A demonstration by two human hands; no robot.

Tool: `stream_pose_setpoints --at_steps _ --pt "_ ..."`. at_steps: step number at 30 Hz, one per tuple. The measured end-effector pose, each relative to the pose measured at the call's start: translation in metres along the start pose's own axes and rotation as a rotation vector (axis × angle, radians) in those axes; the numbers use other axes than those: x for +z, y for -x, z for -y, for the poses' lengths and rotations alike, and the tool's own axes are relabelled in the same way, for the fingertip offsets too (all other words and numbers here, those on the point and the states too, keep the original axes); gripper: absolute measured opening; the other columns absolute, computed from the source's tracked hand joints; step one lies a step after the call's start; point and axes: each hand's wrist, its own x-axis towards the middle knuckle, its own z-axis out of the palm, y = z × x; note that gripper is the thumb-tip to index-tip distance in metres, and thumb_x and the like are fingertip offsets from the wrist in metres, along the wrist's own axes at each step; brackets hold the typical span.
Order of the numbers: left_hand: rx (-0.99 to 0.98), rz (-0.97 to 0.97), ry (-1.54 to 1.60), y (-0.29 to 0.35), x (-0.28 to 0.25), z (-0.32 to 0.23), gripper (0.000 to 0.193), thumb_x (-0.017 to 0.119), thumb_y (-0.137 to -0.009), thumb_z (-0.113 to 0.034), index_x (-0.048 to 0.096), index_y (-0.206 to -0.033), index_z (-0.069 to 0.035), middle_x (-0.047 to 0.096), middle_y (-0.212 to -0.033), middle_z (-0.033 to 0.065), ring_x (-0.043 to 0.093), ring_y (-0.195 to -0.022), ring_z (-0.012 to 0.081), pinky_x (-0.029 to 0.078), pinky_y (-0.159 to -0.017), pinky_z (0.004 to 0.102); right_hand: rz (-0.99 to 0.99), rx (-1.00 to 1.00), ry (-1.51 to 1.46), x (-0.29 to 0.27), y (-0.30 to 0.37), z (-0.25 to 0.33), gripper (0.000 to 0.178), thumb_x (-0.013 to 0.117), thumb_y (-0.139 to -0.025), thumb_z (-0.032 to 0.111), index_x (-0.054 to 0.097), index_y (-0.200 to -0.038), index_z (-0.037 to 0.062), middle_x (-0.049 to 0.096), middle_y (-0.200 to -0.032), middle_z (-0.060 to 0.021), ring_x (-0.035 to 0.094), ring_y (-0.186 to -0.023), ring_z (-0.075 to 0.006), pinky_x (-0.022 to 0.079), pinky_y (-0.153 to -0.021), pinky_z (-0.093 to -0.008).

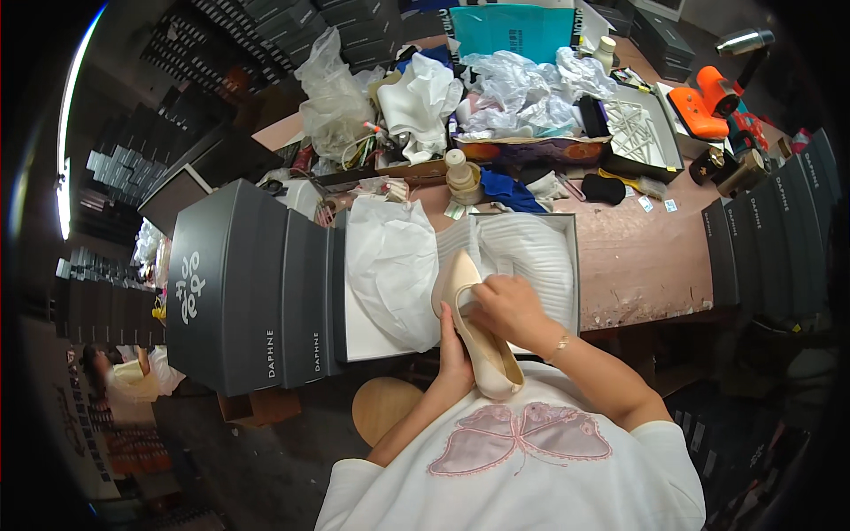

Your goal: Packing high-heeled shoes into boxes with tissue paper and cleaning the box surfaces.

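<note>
A cream pointed-toe pump (pixel 484 354) is held above the near side of an open shoe box (pixel 576 274), its toe pointing away from me and its heel end close to my shirt. My left hand (pixel 453 352) grips the shoe along its left side. At the opening near the toe, my right hand (pixel 509 308) has its fingers bent together and partly inside the shoe; whatever they pinch is hidden. White tissue paper (pixel 394 274) lies over the left part of the box. Ribbed white wrapping (pixel 527 243) fills the right part.
Dark grey shoe boxes (pixel 235 292) stand to the left, more (pixel 770 217) to the right. Behind the open box are a cream bottle (pixel 460 175), a blue cloth (pixel 511 190) and a carton (pixel 531 152) of crumpled paper. An orange tool (pixel 704 106) sits far right.
</note>
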Motion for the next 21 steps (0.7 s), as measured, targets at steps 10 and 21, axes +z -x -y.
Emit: stream_pose_setpoints --at_steps 10,21 --pt "-0.049 0.061 0.026 -0.013 -0.027 -0.012 0.076 0.044 -0.086 -0.069 0.047 -0.128 -0.006 0.055 -0.118 0.0141 0.057 -0.105 0.0262 0.05 -0.09 0.0403 -0.104 -0.015 0.042 -0.001 0.013 -0.026 0.019 0.07 -0.07 0.016 0.06 -0.086 0.0109 0.056 -0.075 -0.0053 0.059 -0.07 -0.0256 0.043 -0.063 -0.038" --pt "0.048 -0.05 0.017 -0.004 -0.023 0.002 0.07 0.048 -0.087 -0.066 0.046 -0.13 -0.01 0.054 -0.12 0.012 0.055 -0.108 0.0272 0.046 -0.094 0.0441 0.083 -0.152 0.115 -0.002 0.039 -0.007 0.018 0.066 -0.072 0.018 0.059 -0.083 0.0057 0.058 -0.075 -0.0066 0.063 -0.069 -0.0214 0.047 -0.058 -0.0349"
